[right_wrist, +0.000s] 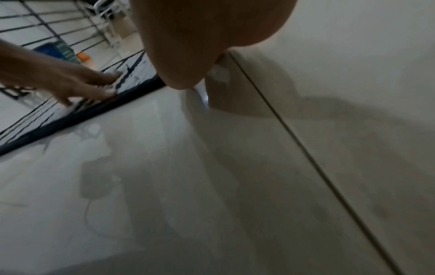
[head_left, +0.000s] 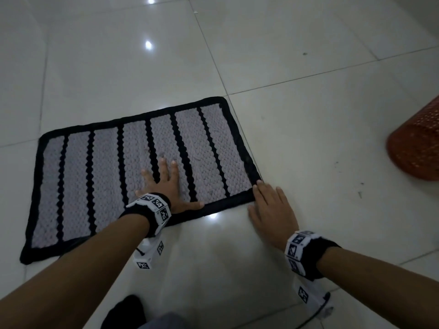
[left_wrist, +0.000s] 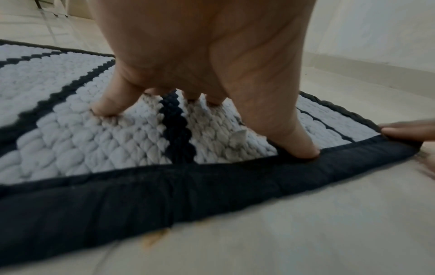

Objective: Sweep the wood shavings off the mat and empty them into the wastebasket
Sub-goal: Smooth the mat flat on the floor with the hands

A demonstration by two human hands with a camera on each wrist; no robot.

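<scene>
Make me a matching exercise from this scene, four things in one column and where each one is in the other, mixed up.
Things:
1. left hand
2. right hand
3. wastebasket
4. mat

Places:
A. far right, on the floor
B. spread flat on the woven stripes
C. on the tile, fingertips at the mat's near right corner
D. lying flat on the white tiles

Pairs: 1-B, 2-C, 3-A, 4-D

My head view cuts the orange wastebasket (head_left: pixel 418 148) at the right edge, its mouth unseen — any wood shavings on the mat (head_left: pixel 99 167) are too small to tell.
</scene>
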